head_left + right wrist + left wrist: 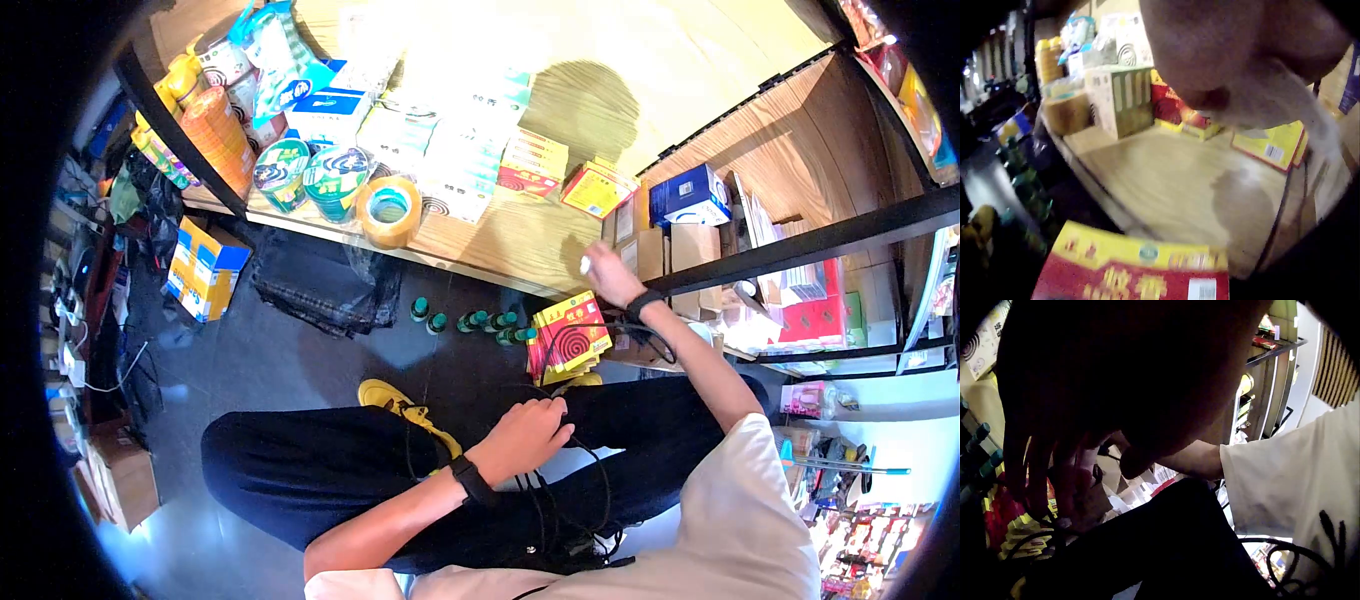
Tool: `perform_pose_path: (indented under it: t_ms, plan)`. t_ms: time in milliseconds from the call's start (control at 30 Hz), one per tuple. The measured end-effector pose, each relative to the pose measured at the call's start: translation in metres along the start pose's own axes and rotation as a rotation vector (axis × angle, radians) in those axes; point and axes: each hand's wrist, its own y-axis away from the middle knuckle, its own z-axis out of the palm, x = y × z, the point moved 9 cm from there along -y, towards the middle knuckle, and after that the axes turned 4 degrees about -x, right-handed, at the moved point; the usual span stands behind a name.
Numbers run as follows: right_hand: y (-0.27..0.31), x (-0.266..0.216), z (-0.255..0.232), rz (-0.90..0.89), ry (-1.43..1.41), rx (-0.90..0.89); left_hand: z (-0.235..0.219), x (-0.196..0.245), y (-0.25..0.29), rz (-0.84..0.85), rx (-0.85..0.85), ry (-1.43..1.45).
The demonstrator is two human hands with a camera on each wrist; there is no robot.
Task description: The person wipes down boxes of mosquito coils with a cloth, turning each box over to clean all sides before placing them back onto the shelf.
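Observation:
My right hand (pixel 612 277) is over the front right of the wooden shelf, gripping a crumpled white tissue (pixel 1279 94); a small white bit of it shows between the fingers in the head view. Below that hand stands a stack of red and yellow mosquito coil boxes (pixel 570 340), and the top one (pixel 1141 275) fills the bottom of the right wrist view. My left hand (pixel 522 437) hangs above my lap, fingers loosely bent with nothing in them. Dark in the left wrist view, its fingers (pixel 1035 469) point downward.
On the shelf (pixel 490 245) are more mosquito coil boxes (pixel 530 165), a tape roll (pixel 389 210) and green tubs (pixel 335 180). Several green-capped bottles (pixel 500 322) stand on the floor beside black plastic bags (pixel 320 280). A black metal bar (pixel 810 240) crosses the right side. Black cables (pixel 600 490) hang over my lap.

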Motion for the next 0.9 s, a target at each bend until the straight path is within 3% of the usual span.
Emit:
perform_pose_path:
  t_ms: [100, 133, 233, 300, 367, 533, 667, 800, 900]
  plan:
    - [-0.038, 0.047, -0.040, 0.222, 0.134, 0.274, -0.005, -0.003, 0.000, -0.006, 0.042, 0.040]
    - [-0.051, 0.059, -0.052, 0.328, 0.166, 0.267, -0.004, -0.004, 0.000, -0.001, 0.043, 0.033]
    - [-0.069, 0.074, -0.072, 0.414, 0.200, 0.358, -0.008, -0.006, 0.000, -0.012, 0.066, 0.067]
    - [-0.081, 0.091, -0.061, 0.492, 0.271, 0.257, -0.009, -0.008, 0.000, -0.014, 0.072, 0.078]
    - [-0.087, 0.114, -0.039, 0.485, 0.296, 0.269, -0.011, -0.010, 0.000, -0.009, 0.088, 0.099]
    - [-0.081, 0.118, -0.034, 0.486, 0.268, 0.295, -0.015, -0.013, -0.002, -0.017, 0.109, 0.117]
    - [-0.083, 0.111, -0.043, 0.453, 0.215, 0.352, -0.019, -0.007, -0.003, -0.042, 0.080, 0.126]
    - [-0.083, 0.077, -0.068, 0.436, 0.384, 0.445, -0.015, -0.011, -0.003, -0.040, 0.087, 0.111]
    - [-0.093, 0.111, -0.042, 0.431, 0.419, 0.430, -0.017, -0.011, 0.000, -0.025, 0.104, 0.121]
